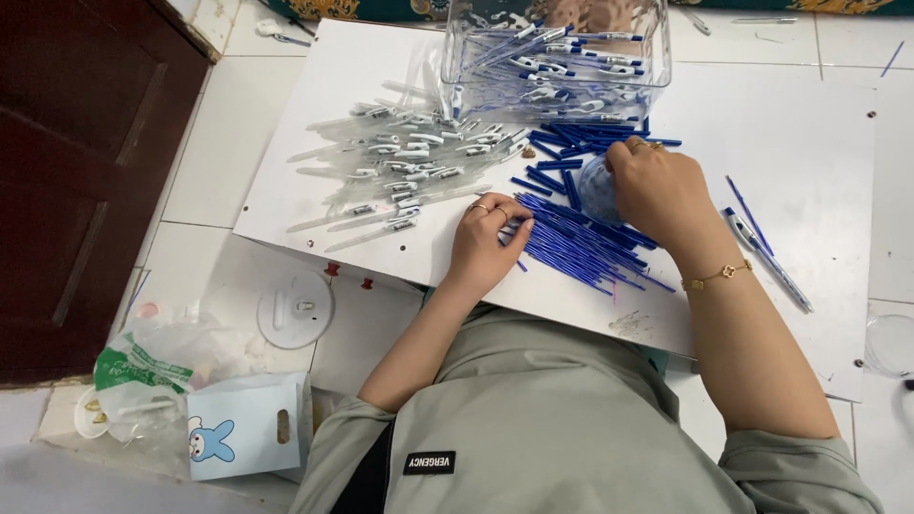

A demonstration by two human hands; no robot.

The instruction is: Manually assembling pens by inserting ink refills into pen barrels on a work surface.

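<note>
Left hand: my left hand rests on the near end of the blue refills, fingers curled narrow, pinching a few of them.
Right hand: my right hand covers a small round clear cup, fingers bent down onto it; whether they grip it I cannot tell.
Refills: fanned out on the white board between my hands.
Clear pen barrels: heaped left of the refills.
Clear box: holds assembled pens, at the board's far edge.
</note>
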